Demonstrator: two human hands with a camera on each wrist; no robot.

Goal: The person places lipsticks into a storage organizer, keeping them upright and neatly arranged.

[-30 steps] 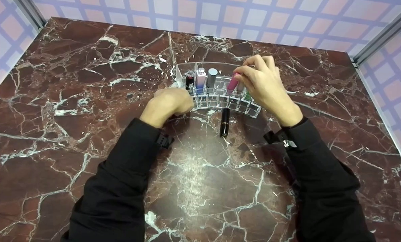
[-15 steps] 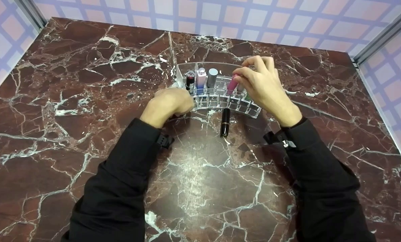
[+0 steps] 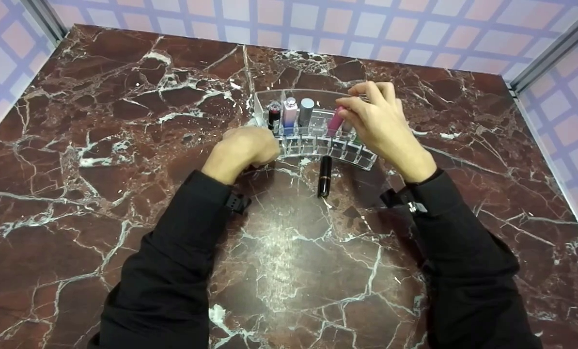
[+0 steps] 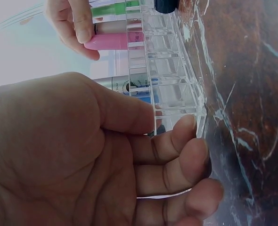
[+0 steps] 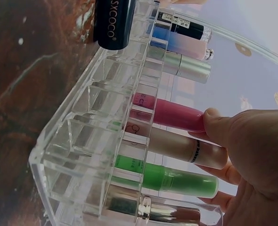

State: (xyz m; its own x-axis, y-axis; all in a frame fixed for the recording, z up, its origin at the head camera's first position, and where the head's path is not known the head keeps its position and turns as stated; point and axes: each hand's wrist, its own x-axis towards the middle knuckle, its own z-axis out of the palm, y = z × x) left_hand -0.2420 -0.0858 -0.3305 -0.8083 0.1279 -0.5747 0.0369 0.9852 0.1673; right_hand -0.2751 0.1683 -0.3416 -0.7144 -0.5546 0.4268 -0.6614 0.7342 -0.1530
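A clear curved acrylic lipstick organizer (image 3: 351, 154) stands on the table, cosmetic tubes upright in its back row. At its left end my left hand (image 3: 250, 144) grips the organizer, thumb and curled fingers at the front corner in the left wrist view. My right hand (image 3: 380, 121) pinches the top of a pink lipstick tube (image 5: 179, 114), whose lower end sits in a back-row slot. Beside that tube stand a beige tube (image 5: 176, 146) and a green tube (image 5: 179, 180). A black tube (image 3: 324, 177) lies on the table before the organizer.
Left of the pink tube stand a silver-capped tube (image 3: 305, 114), a pink-and-blue tube (image 3: 289, 116) and a black tube with a clear cap (image 3: 273, 118). Near the organizer's right end is a gold-banded tube (image 5: 172, 213). A checked wall (image 3: 289, 24) rises behind the marbled table (image 3: 124, 203).
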